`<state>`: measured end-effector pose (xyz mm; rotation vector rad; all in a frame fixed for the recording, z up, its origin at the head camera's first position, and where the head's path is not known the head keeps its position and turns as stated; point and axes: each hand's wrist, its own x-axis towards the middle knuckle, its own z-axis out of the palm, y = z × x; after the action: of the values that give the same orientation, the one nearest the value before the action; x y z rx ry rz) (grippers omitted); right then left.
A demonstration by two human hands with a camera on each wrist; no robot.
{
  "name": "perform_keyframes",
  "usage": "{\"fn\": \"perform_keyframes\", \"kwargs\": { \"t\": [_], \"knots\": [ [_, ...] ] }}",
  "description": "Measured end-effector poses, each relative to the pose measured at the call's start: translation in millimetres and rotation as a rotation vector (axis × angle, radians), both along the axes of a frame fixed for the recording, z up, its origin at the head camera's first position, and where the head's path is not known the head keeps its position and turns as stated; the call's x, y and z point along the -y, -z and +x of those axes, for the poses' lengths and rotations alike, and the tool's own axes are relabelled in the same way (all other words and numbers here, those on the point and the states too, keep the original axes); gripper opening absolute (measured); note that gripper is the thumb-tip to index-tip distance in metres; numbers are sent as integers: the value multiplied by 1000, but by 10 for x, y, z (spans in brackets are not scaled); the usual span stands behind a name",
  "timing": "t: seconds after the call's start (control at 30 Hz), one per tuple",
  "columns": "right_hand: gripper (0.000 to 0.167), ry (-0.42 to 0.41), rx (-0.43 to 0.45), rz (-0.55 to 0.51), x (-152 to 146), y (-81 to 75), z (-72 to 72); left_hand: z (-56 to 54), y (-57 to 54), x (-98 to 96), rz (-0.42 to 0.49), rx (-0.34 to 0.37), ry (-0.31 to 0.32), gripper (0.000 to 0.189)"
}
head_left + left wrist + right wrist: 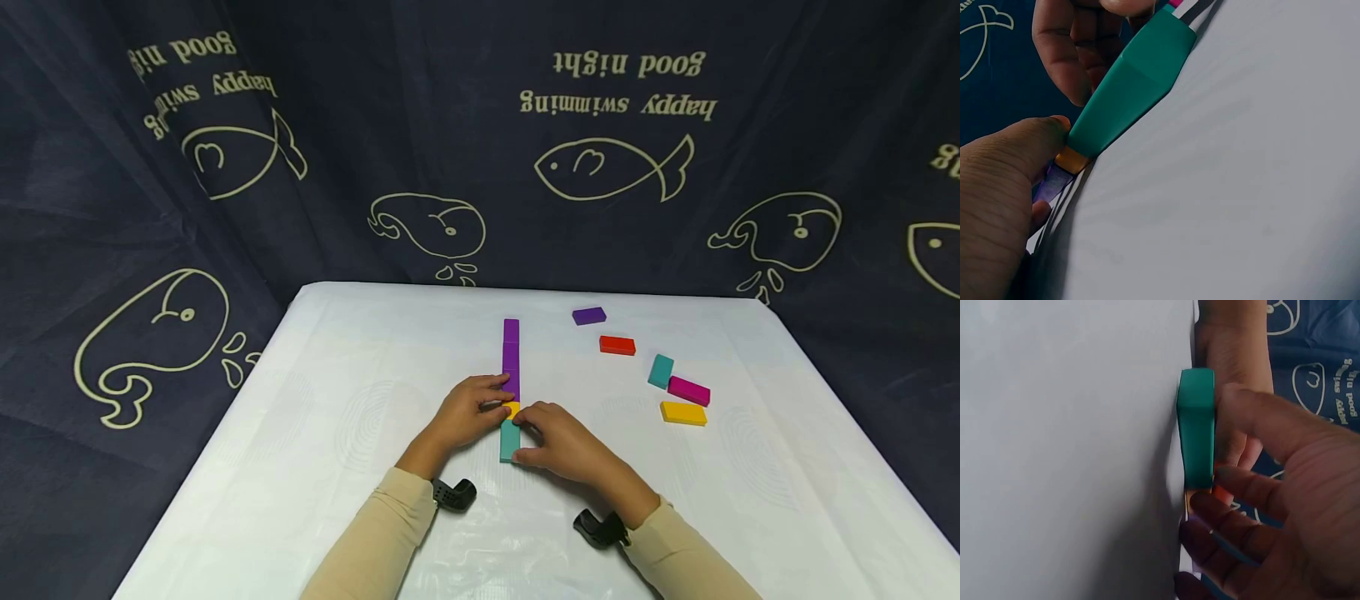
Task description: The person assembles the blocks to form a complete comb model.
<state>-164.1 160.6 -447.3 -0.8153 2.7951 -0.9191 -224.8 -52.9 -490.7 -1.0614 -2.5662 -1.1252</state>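
Note:
A straight row runs away from me on the white table: several purple blocks [511, 357] at the far end, a yellow block [513, 409], then a teal block [510, 442] nearest me. My left hand [467, 411] is on the row's left side, its thumb at the yellow block and its fingers reaching onto the nearest purple one. From the right, my right hand [561, 442] touches the row, thumb by the teal block's near end and fingertips at the yellow block. In the right wrist view the teal block [1199, 434] shows whole, while fingers partly hide the yellow one.
Loose blocks lie to the right: dark purple [589, 316], red [617, 345], teal [661, 372], magenta [689, 391] and yellow [683, 413]. A dark curtain [480, 150] with fish and whale drawings hangs behind the table [360, 333].

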Motion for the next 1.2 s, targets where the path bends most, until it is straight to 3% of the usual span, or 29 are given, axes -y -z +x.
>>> {"fn": "perform_keyframes", "kwargs": {
  "t": [0.13,0.3,0.53,0.67,0.83,1.2],
  "knots": [
    [41,19,63,-37,-62,-47,-47,-6,-8,2,38,27,9,26],
    [42,100,98,-55,-236,-141,-141,6,-58,5,55,106,18,28],
    [48,204,78,-61,-666,-268,-209,226,-139,54,-14,150,-11,30],
    [47,270,29,-64,-993,-315,-206,370,-171,73,0,143,-11,30],
    [50,342,-18,-41,-1379,-338,-156,480,-153,65,-40,86,-16,31],
    [54,499,5,14,-2008,-258,18,519,-84,73,-26,42,-23,31]
  ]
}}
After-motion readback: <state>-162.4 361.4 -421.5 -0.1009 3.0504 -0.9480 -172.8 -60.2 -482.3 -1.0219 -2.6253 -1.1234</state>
